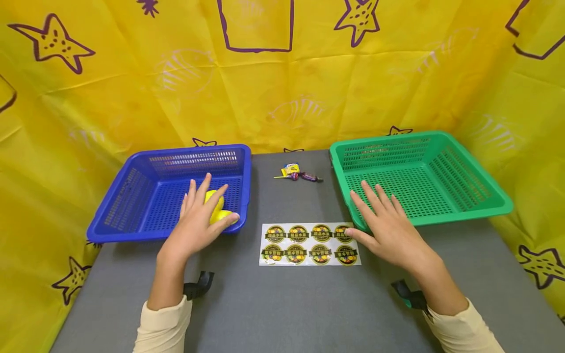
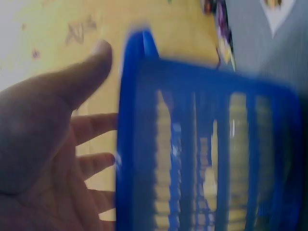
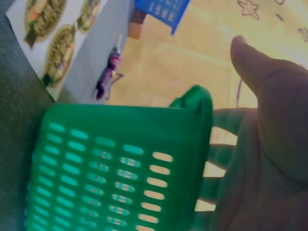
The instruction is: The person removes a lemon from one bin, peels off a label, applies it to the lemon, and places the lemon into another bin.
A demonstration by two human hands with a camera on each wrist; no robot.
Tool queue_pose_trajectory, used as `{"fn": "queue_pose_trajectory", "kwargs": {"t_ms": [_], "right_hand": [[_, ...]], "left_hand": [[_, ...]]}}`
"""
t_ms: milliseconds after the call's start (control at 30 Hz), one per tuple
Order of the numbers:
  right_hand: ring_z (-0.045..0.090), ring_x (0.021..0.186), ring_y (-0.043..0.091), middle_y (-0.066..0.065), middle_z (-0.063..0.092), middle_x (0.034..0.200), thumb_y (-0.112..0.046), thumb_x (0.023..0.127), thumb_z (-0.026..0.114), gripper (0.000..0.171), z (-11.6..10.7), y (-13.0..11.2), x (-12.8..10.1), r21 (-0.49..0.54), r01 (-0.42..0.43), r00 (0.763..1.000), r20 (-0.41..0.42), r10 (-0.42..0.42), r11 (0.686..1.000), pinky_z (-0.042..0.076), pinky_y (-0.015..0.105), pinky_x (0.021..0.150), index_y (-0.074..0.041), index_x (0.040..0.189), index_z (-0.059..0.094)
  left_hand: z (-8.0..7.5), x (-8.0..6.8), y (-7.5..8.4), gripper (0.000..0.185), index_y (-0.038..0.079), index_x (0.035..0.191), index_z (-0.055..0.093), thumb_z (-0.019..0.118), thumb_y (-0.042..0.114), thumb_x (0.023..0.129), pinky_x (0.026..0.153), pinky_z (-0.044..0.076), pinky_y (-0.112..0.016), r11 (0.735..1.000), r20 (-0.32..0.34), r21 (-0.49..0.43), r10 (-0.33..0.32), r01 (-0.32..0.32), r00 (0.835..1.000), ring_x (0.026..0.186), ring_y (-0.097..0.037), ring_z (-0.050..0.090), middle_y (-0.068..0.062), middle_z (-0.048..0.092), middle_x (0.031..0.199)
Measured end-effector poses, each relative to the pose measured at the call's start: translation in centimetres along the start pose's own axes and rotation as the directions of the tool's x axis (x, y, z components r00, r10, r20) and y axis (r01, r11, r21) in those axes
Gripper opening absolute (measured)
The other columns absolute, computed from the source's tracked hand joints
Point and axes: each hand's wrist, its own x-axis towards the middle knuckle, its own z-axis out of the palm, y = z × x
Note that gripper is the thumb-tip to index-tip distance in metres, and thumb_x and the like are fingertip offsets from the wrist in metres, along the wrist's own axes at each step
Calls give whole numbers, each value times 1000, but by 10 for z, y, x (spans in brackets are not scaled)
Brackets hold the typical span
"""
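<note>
My left hand [image 1: 194, 226] spreads its fingers over the near right corner of a blue basket [image 1: 115, 233], holding nothing. Beneath its fingers and thumb, smooth yellow rounded objects [image 1: 224, 215] lie in that basket, partly hidden by the hand. On the other side, my right hand [image 1: 390, 234] is over the near left corner of a green basket [image 1: 459, 215], fingers straight and apart. In the right wrist view its fingers [image 3: 224, 155] reach past the green rim with nothing gripped. The left wrist view shows the left thumb [image 2: 94, 67] raised beside the blue rim.
Between the baskets, a sheet of round black-and-gold stickers [image 1: 310, 244] lies flat on the grey table [image 1: 287, 309]. Farther back are a lollipop [image 1: 292, 176], a yellow packet [image 1: 289, 169] and a dark wrapped sweet [image 1: 310, 177]. Yellow patterned cloth [image 1: 273, 78] hangs behind.
</note>
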Motion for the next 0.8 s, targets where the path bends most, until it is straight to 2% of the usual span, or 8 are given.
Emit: {"fn": "queue_pose_trajectory", "kwargs": {"t_ms": [100, 167, 233, 333, 400, 500, 667, 800], "right_hand": [[5, 150, 41, 14, 8, 166, -53, 100, 54, 79, 4, -1, 2, 9, -9, 1000, 24, 9, 1000, 11, 67, 113, -14, 161, 22], [6, 150, 42, 14, 9, 166, -54, 101, 52, 78, 7, -1, 3, 6, -9, 999, 36, 9, 1000, 12, 68, 112, -13, 160, 23], [7, 150, 42, 15, 11, 166, -55, 101, 51, 78, 9, -2, 4, 0, -11, 999, 47, 11, 1000, 13, 69, 112, -12, 160, 24], [10, 149, 42, 16, 14, 165, -55, 101, 51, 77, 12, -2, 5, -19, -11, 999, 46, 12, 1000, 14, 69, 111, -12, 160, 26], [11, 149, 42, 15, 16, 165, -55, 100, 51, 77, 12, -2, 5, -28, -13, 999, 39, 14, 1000, 15, 69, 111, -12, 159, 27], [13, 149, 41, 15, 17, 165, -55, 100, 51, 77, 14, -1, 6, -37, -8, 999, 33, 9, 999, 15, 68, 111, -13, 159, 28], [14, 149, 42, 15, 18, 165, -56, 100, 51, 77, 18, -2, 4, -40, -12, 999, 37, 14, 999, 16, 68, 111, -12, 159, 29], [14, 149, 41, 14, 18, 165, -56, 100, 51, 77, 19, -2, 4, -39, -15, 999, 27, 16, 999, 15, 68, 111, -13, 159, 29]], "left_hand": [[-11, 12, -18, 62, 5, 147, 47, 66, 37, 97, 110, 15, -71, 999, -26, -4, -36, 36, 999, 144, -52, 15, -26, 27, 157], [-14, 19, -28, 51, 2, 138, 56, 68, 28, 97, 105, 28, -68, 999, -12, 8, -43, 43, 999, 133, -51, 35, -28, 42, 144], [-14, 25, -34, 41, 0, 128, 63, 69, 24, 96, 99, 38, -63, 1000, 40, 12, -27, 27, 999, 119, -46, 49, -25, 56, 129], [-10, 33, -39, 30, 1, 115, 69, 71, 22, 94, 91, 47, -54, 1000, 140, 6, 15, -16, 990, 103, -36, 61, -16, 68, 107], [-7, 39, -40, 26, 3, 109, 71, 71, 23, 93, 84, 50, -50, 1000, 187, 13, 24, -26, 982, 94, -31, 65, -11, 72, 97], [-6, 45, -38, 28, 6, 106, 73, 71, 31, 93, 77, 50, -46, 998, 261, 58, -28, 13, 965, 86, -28, 64, -5, 72, 92], [-2, 51, -30, 37, 7, 113, 74, 73, 36, 91, 80, 49, -46, 996, 420, 92, -59, 22, 906, 86, -25, 59, -5, 69, 97], [6, 55, -28, 39, 8, 123, 70, 70, 30, 90, 84, 48, -49, 994, 476, 109, -62, 11, 877, 90, -28, 58, -10, 68, 105]]}}
